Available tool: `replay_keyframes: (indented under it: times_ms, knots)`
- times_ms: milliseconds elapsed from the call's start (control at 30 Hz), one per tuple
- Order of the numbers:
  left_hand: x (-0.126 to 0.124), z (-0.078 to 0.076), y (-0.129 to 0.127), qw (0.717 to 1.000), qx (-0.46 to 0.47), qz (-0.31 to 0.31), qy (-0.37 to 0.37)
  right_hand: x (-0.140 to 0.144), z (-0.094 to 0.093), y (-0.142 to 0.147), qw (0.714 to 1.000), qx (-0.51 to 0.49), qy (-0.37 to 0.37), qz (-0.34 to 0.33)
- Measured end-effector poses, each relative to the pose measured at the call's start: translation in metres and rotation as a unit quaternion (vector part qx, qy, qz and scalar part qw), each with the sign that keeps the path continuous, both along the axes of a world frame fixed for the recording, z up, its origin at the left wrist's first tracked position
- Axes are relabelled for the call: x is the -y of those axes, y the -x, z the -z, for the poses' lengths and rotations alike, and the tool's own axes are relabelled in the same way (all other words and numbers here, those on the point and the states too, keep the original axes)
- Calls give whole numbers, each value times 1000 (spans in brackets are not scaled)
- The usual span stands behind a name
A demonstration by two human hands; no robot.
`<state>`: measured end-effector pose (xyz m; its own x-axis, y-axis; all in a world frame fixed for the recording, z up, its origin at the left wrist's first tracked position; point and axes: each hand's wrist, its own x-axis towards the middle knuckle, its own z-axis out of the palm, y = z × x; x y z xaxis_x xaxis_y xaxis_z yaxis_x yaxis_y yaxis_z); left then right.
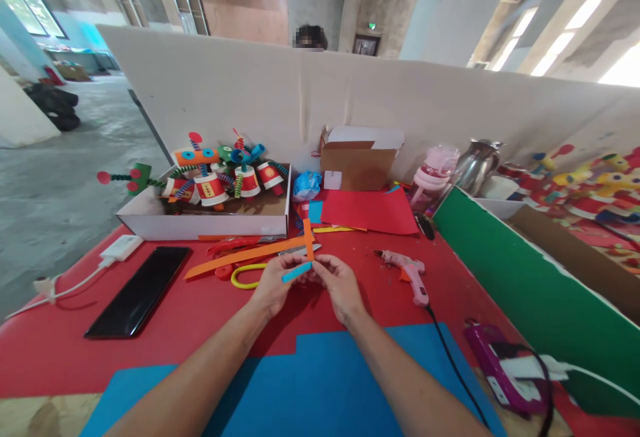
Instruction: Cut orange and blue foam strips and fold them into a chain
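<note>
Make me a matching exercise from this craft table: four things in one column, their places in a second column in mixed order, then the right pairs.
Things:
1. blue paper strip
2. glue gun
3. black phone
4. paper robots

Places:
A. lying flat at the left of the red table
B. standing in the white box at the back left
C. pinched between the left hand and the right hand
D. lying on the table right of the hands, its black cord running toward the camera

Pairs: 1-C, 2-D, 3-A, 4-B
</note>
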<state>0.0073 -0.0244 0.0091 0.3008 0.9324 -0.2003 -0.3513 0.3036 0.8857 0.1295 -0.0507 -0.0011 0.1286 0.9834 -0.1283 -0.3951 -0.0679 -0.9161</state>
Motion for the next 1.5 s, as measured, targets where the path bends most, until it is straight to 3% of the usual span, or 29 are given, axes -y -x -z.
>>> replay_keyframes:
  times_ms: [267, 400, 633, 733, 900, 1067, 1267, 1500]
  knots:
    - [-1, 0, 1, 1000, 3, -17, -5, 0, -2, -2, 999, 30, -8, 22]
    - [0, 0, 0, 1000, 12, 13, -5, 0, -2, -2, 999, 25, -4, 48]
    - [-1, 4, 1, 992, -81, -56, -75, 2, -4, 1, 1000, -26, 9, 0]
    - [-1, 4, 1, 988, -110, -53, -91, 1, -3, 1, 999, -41, 27, -12]
    - [-1, 4, 1, 996, -56, -36, -61, -1, -1, 0, 998, -36, 46, 3]
    - [-2, 2, 3, 996, -26, -78, -31, 0, -4, -2, 997, 22, 61, 34]
    - [-8, 1, 10, 992, -11, -117, -53, 1, -7, -4, 995, 61, 59, 48]
    - [-11, 3, 11, 980, -17, -172, -102, -4, -4, -7, 996, -21, 53, 68]
